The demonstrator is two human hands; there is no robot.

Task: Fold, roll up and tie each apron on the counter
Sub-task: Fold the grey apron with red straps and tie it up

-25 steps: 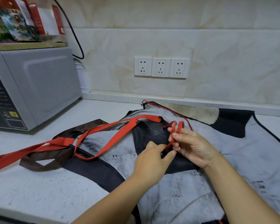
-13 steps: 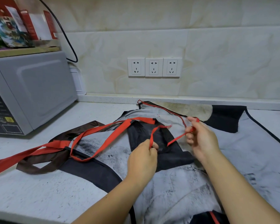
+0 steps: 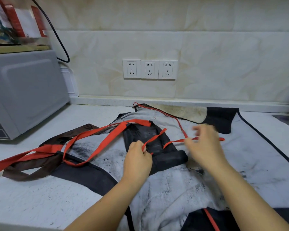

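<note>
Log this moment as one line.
left hand: pinches red tie | right hand: blurred, grip unclear | rolled apron: not yet knotted

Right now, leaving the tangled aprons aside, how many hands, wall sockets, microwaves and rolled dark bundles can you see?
Hands: 2 (left hand pinching a red tie, right hand blurred)
Wall sockets: 3
Microwave: 1
Rolled dark bundle: 1
Total: 7

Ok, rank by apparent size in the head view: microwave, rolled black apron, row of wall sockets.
microwave
rolled black apron
row of wall sockets
The last two look close, and the sockets sit farther away.
</note>
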